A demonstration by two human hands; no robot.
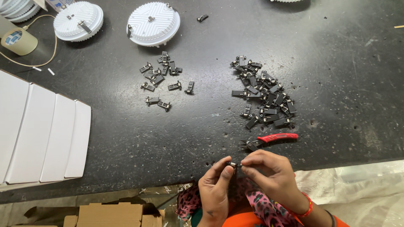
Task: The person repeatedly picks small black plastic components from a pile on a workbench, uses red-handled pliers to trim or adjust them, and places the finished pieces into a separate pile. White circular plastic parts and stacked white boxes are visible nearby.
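My left hand (214, 187) and my right hand (269, 172) meet at the near edge of the dark table (328, 75). Together they pinch a small black metal spring clip (232, 164) between their fingertips. Just beyond my right hand lie red-handled pliers (269, 140). Farther back sits a large pile of the same black clips (263, 94). A smaller, spread-out group of clips (162, 82) lies to its left.
Two round white ribbed lamp housings (153, 23) (78, 20) stand at the back left, with one stray clip (202, 17) beside them. A tape roll (17, 40) and cord sit far left. Flat white cartons (42, 134) overlap at left; brown cardboard boxes (109, 214) lie below.
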